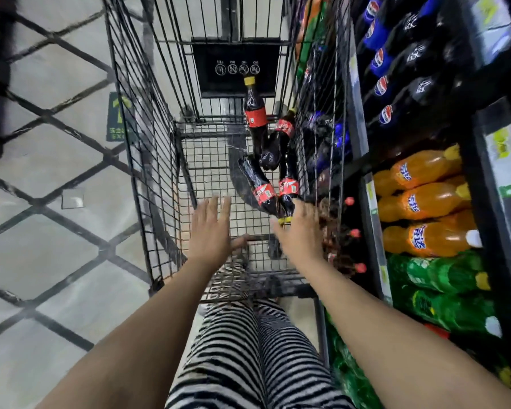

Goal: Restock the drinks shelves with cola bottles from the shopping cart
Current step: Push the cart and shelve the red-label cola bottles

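Note:
Several cola bottles with red labels and yellow caps lie in the right half of the black wire shopping cart [148, 160]. One bottle [255, 113] points away from me; two others [258, 187] [288, 187] lie with their caps toward me. My left hand [211, 228] reaches into the cart with straight fingers and holds nothing, a little left of the bottles. My right hand [300, 228] is also open, its fingers just at the near caps of the two closest bottles. Both hands are blurred by motion.
Drinks shelves [363, 190] stand close on the right, holding blue-labelled cola bottles [381, 87] on top, orange soda [425, 202] below and green soda [443, 290] lowest. A tiled floor [56, 231] lies left of the cart. My striped trousers [248, 349] show at the bottom.

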A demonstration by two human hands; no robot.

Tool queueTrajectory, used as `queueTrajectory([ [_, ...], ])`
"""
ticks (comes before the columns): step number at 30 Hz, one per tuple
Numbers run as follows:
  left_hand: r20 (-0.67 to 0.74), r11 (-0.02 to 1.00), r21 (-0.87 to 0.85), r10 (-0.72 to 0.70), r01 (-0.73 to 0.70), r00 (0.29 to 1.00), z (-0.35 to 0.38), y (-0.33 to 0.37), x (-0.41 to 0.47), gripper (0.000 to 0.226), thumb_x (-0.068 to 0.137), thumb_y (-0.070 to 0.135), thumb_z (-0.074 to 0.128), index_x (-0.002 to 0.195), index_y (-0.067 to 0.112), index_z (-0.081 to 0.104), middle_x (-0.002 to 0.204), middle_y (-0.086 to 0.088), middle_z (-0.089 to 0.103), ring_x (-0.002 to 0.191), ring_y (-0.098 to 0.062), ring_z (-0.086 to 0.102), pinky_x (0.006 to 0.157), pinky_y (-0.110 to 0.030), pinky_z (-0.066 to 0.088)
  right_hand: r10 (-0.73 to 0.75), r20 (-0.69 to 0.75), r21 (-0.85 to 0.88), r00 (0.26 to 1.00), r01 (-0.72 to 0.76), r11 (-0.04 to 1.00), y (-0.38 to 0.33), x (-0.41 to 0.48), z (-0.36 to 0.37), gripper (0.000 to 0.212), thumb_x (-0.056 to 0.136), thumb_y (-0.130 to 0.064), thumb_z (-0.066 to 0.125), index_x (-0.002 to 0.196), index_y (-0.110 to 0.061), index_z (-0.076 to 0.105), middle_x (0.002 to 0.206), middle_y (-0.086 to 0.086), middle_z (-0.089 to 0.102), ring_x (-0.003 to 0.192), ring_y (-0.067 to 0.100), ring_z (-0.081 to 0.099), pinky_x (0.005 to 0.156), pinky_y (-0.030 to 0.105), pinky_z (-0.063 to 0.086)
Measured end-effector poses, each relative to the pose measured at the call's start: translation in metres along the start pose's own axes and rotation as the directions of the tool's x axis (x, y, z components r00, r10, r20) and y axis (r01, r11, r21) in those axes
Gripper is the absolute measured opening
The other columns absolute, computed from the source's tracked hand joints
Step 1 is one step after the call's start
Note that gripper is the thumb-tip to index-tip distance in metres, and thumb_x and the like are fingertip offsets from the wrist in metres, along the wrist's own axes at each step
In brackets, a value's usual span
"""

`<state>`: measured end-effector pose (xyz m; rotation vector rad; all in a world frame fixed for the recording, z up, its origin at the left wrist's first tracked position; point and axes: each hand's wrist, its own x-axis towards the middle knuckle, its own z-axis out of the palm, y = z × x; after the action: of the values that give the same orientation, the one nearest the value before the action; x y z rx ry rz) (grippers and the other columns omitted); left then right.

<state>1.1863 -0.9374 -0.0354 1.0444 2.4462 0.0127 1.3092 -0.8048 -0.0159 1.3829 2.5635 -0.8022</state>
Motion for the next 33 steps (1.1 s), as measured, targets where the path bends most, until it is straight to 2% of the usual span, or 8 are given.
queueTrajectory([
  [4,0.132,0.992,0.078,0.089,-0.100,0.987,0.033,-0.002,0.067,0.101,0.083,0.069,0.043,0.150,0.023,-0.017,0.159,-0.011,-0.015,0.147,-0.033,-0.008,0.114,-0.042,-0.008,0.275,0.025,0.086,0.961,-0.276,0.957,0.016,0.044,0.053,0.070,0.093,-0.051,0.046,0.144,-0.006,0.028,0.139,0.020,0.042,0.122,0.032,0.045,0.084,0.030,0.040],
  [9,0.189,0.949,0.139,0.256,-0.284,0.948,0.067,-0.007,0.147,0.096,0.087,0.060,0.049,0.151,0.026,-0.014,0.160,-0.006,-0.014,0.148,-0.030,-0.007,0.115,-0.042,-0.008,0.391,0.044,0.155,0.919,-0.393,0.906,0.031,0.090,0.111,0.076,0.095,-0.052,0.041,0.147,-0.001,0.021,0.141,0.021,0.039,0.128,0.034,0.039,0.100,0.038,0.036],
  [15,0.248,0.873,0.172,0.410,-0.457,0.878,0.087,-0.005,0.207,0.090,0.085,0.062,0.048,0.153,0.028,0.000,0.162,-0.007,-0.004,0.147,-0.035,-0.001,0.118,-0.046,0.000,0.635,-0.016,0.317,0.773,-0.598,0.736,0.038,0.123,0.153,0.072,0.094,-0.051,0.043,0.144,-0.004,0.023,0.128,0.024,0.052,0.115,0.037,0.051,0.090,0.043,0.047],
  [17,0.252,0.838,0.205,0.454,-0.506,0.855,0.088,-0.005,0.222,0.092,0.083,0.065,0.050,0.153,0.030,0.002,0.162,-0.007,0.001,0.147,-0.038,0.000,0.117,-0.047,-0.004,0.656,-0.048,0.338,0.753,-0.605,0.720,0.040,0.126,0.158,0.068,0.094,-0.050,0.046,0.141,-0.006,0.025,0.122,0.024,0.055,0.110,0.036,0.055,0.082,0.041,0.050],
  [22,0.247,0.743,0.241,0.575,-0.625,0.780,0.086,-0.010,0.241,0.089,0.078,0.048,0.069,0.151,0.025,0.022,0.157,-0.013,0.022,0.145,-0.037,0.012,0.117,-0.049,-0.001,0.656,0.010,0.450,0.754,-0.590,0.671,0.043,0.125,0.158,0.058,0.094,-0.036,0.054,0.135,-0.002,0.032,0.106,0.016,0.062,0.093,0.030,0.064,0.052,0.008,0.035],
  [29,0.308,0.730,0.228,0.574,-0.644,0.759,0.086,-0.027,0.253,0.085,0.066,0.052,0.078,0.137,0.021,0.042,0.133,-0.008,0.051,0.123,-0.033,0.045,0.110,-0.046,0.027,0.635,-0.014,0.564,0.772,-0.518,0.643,0.032,0.118,0.144,0.049,0.092,-0.024,0.062,0.131,-0.003,0.040,0.112,0.009,0.064,0.097,0.019,0.063,0.075,0.016,0.044],
  [31,0.323,0.799,0.179,0.504,-0.575,0.801,0.083,-0.041,0.245,0.079,0.067,0.053,0.078,0.130,0.020,0.045,0.123,-0.007,0.057,0.111,-0.031,0.053,0.098,-0.042,0.040,0.631,-0.039,0.584,0.775,-0.495,0.644,0.027,0.116,0.135,0.039,0.092,-0.017,0.062,0.125,-0.005,0.045,0.099,-0.001,0.062,0.085,0.012,0.062,0.068,0.004,0.042],
  [33,0.298,0.891,0.095,0.400,-0.444,0.867,0.081,-0.057,0.232,0.069,0.069,0.049,0.078,0.122,0.019,0.047,0.113,-0.008,0.059,0.103,-0.031,0.057,0.087,-0.041,0.047,0.625,-0.072,0.621,0.777,-0.455,0.638,0.017,0.116,0.123,0.029,0.091,-0.016,0.063,0.116,-0.007,0.051,0.089,-0.007,0.059,0.075,0.009,0.059,0.065,0.004,0.042],
])
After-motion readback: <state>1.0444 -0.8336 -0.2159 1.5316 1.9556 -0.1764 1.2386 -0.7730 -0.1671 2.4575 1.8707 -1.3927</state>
